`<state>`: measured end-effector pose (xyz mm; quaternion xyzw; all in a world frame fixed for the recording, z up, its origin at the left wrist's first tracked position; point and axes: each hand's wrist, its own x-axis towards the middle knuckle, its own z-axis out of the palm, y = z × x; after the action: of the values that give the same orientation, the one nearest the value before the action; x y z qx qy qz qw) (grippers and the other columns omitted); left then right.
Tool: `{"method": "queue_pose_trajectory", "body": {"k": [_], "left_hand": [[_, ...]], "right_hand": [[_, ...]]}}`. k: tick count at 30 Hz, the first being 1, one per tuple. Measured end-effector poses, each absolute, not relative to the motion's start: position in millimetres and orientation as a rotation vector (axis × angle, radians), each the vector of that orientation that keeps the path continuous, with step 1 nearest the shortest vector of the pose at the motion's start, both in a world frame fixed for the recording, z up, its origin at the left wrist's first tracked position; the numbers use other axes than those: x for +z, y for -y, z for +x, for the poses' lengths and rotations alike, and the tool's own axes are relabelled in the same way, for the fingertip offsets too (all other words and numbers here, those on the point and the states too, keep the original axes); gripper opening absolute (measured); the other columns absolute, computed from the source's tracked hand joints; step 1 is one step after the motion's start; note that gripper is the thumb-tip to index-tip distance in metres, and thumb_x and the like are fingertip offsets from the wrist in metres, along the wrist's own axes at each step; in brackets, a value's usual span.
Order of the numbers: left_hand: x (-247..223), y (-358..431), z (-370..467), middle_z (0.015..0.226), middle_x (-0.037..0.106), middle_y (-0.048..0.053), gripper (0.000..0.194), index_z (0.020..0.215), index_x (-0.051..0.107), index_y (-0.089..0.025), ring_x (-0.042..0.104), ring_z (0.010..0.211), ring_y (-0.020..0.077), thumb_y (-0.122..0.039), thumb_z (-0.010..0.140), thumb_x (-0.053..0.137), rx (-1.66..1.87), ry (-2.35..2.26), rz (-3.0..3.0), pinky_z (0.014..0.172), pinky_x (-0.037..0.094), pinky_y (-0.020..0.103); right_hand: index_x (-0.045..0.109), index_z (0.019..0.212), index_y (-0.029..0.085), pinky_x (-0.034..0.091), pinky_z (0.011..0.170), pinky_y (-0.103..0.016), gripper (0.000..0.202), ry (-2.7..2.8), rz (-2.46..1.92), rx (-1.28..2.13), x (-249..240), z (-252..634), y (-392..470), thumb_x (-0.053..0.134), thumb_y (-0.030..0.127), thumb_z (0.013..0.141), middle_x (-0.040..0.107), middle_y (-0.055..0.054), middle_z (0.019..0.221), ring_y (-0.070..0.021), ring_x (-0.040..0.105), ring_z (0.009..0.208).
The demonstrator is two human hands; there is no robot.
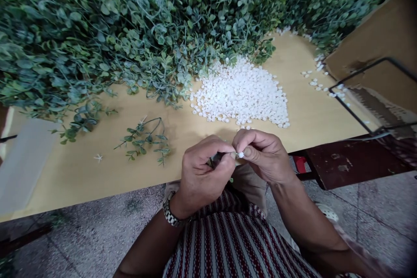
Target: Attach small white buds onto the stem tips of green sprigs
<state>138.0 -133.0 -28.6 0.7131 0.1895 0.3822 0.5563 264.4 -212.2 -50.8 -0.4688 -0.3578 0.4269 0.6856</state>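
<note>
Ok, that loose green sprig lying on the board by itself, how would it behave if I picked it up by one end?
The sprig would probably flop: its stems look thin and curved, with many small leaves. It seems light for its size. It may snag the leaf pile if dragged, though it lies apart from it on the board.

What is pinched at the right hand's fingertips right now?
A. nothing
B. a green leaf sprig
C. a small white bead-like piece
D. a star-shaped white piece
C: the right hand pinches a small white piece at its fingertips, like those in the white pile on the table, while the left hand grips a dark stem against it.
</note>
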Motion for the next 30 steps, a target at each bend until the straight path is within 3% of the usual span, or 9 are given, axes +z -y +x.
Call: {"method": "queue_pose_trajectory", "body": {"k": [30], "left_hand": [[-31, 126, 140, 0.057, 0.052, -0.003, 0.019, 0.064, 0.059, -0.014, 0.043, 0.052, 0.0058, 0.001, 0.071, 0.051, 0.72, -0.288, 1.776, 0.051, 0.037, 0.019]], "right_hand": [[0.065, 0.075, 0.017, 0.041, 0.057, -0.024, 0.008, 1.037, -1.09, 1.01, -53, 280, 219, 0.065, 0.024, 0.079, 0.058, 0.0, 0.067, -0.0094, 0.051, 0.061]]}}
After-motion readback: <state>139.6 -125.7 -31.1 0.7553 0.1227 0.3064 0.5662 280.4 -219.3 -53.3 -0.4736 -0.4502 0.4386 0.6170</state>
